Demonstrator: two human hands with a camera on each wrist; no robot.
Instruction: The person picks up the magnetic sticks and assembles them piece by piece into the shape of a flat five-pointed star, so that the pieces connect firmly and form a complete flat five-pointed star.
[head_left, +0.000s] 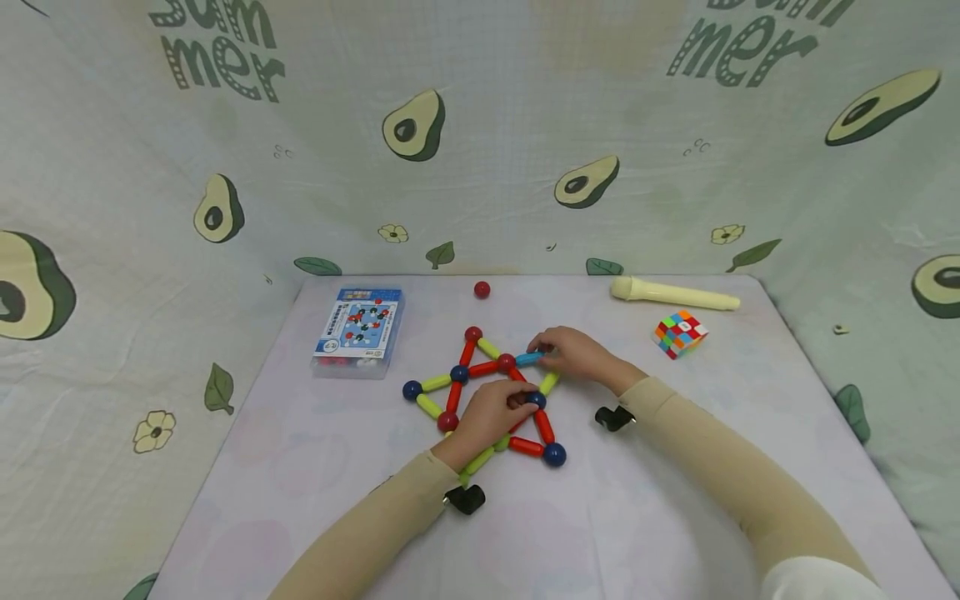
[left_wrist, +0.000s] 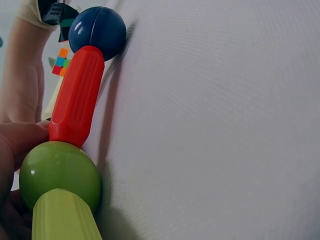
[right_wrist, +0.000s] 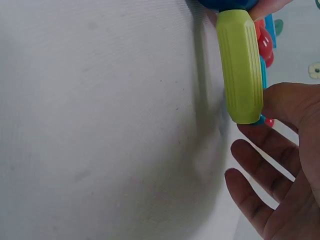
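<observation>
Both hands on rod-and-ball star (head_left: pixel 487 392), table (head_left: pixel 675 500) centre.
Left hand (head_left: pixel 491 414) curls over star's lower middle; right hand (head_left: pixel 573 354) pinches blue rod (head_left: pixel 529 359) at star's upper right. Box (head_left: pixel 358 331) left of star.

Bright even light, blurred wrist close-ups

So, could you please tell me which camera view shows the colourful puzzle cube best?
The head view: the puzzle cube sits whole and unobstructed on the table, right of the rod-and-ball star. The left wrist view catches only a small, blurred patch of its colours. The right wrist view shows none of it.
</observation>
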